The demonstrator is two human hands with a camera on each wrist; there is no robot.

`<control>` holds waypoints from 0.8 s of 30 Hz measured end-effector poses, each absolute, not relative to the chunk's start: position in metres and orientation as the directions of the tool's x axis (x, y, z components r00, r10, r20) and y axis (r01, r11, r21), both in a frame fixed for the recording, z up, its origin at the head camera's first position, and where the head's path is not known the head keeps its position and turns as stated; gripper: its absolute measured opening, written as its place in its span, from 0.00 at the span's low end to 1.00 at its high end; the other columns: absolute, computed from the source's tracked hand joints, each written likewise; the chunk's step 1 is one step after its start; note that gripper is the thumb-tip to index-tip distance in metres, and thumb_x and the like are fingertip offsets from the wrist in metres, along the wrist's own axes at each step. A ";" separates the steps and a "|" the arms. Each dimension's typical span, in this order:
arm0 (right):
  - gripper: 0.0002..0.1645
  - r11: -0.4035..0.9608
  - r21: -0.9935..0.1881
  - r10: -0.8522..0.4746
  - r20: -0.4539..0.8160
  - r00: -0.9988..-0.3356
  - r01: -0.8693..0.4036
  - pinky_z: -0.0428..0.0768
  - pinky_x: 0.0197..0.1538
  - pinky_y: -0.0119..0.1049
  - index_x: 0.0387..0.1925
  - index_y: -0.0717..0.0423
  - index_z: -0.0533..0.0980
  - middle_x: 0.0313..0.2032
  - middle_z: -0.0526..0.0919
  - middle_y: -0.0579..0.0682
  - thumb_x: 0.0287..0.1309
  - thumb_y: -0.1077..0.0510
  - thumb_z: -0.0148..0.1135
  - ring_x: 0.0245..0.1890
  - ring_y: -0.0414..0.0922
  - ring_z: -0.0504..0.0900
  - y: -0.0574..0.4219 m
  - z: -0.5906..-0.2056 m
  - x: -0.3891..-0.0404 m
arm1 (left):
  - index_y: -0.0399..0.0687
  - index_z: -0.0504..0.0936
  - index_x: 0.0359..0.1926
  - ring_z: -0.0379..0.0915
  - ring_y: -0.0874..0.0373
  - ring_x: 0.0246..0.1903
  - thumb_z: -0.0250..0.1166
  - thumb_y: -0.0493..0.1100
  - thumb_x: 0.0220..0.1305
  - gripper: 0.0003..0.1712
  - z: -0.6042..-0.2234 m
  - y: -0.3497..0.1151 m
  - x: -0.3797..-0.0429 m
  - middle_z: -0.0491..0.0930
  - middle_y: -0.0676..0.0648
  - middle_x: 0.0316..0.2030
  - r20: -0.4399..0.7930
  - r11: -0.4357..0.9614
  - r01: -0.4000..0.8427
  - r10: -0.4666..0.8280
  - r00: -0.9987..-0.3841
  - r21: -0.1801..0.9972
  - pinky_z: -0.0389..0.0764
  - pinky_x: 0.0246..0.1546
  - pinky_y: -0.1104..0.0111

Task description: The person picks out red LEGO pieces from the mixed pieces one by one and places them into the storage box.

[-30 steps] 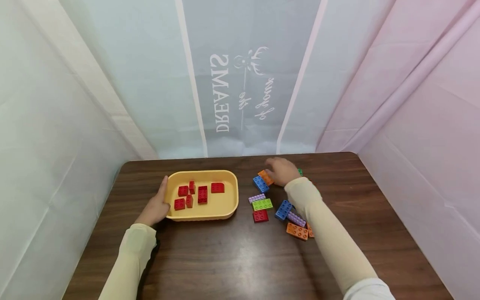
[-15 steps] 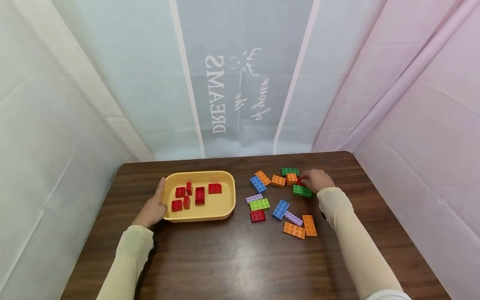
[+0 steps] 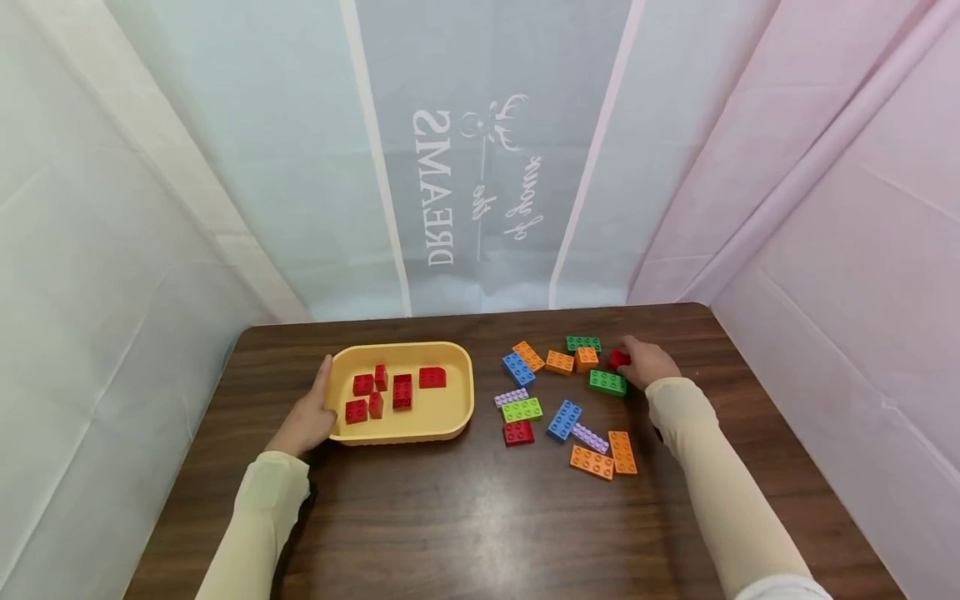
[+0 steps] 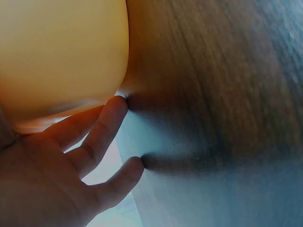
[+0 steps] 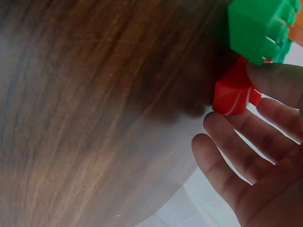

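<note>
A yellow tray [image 3: 442, 430] on the left holds several red toy bricks [image 3: 402, 392]. My left hand [image 3: 303, 421] lies against the tray's left end, index finger along the outer side and thumb by the near corner. In the left wrist view, the fingers [image 4: 111, 120] are loosely extended beside the tray wall [image 4: 66, 52], their tips down at the tabletop. At the right, my right hand [image 3: 649, 364] pinches a red brick [image 3: 618, 359] between thumb and fingers. In the right wrist view, this red brick [image 5: 232, 92] is close to a green brick [image 5: 255, 28].
Loose bricks lie right of the tray: a lime one [image 3: 522, 410], another red one [image 3: 518, 432], blue ones [image 3: 564, 419], purple ones [image 3: 590, 437], orange ones [image 3: 592, 462] and green ones [image 3: 607, 382]. A cloth screen [image 3: 480, 283] stands behind the brown table [image 3: 450, 517].
My right hand has moved right across the bricks to the red brick beside the green ones, then shifted it slightly right, away from the orange brick. The left hand stays at the tray.
</note>
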State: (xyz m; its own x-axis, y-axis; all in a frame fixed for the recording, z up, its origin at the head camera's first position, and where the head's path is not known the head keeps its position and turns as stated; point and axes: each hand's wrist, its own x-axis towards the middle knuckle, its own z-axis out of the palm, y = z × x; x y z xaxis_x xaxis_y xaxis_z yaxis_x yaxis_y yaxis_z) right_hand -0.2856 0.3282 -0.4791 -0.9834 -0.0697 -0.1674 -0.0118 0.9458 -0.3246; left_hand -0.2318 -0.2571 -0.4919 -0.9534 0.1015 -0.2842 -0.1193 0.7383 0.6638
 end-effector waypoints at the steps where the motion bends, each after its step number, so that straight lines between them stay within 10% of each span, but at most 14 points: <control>1: 0.33 0.945 -0.326 -0.070 -0.167 -0.984 -0.012 0.72 0.57 0.64 0.67 0.67 0.66 0.56 0.76 0.72 0.64 0.63 0.65 0.51 0.65 0.76 0.330 -0.478 -0.285 | 0.58 0.24 0.80 0.61 0.30 0.60 0.48 0.29 0.63 0.56 -0.491 -0.257 -0.232 0.48 0.23 0.73 -0.282 0.739 -0.117 0.102 -0.954 0.664 0.60 0.62 0.35; 24: 0.25 0.948 -0.298 -0.151 -0.100 -0.983 -0.116 0.75 0.53 0.62 0.60 0.63 0.76 0.52 0.79 0.65 0.63 0.58 0.66 0.48 0.60 0.76 0.298 -0.414 -0.273 | 0.57 0.26 0.80 0.63 0.31 0.59 0.49 0.29 0.62 0.55 -0.492 -0.256 -0.229 0.50 0.24 0.73 -0.247 0.735 -0.091 0.106 -0.963 0.672 0.64 0.61 0.39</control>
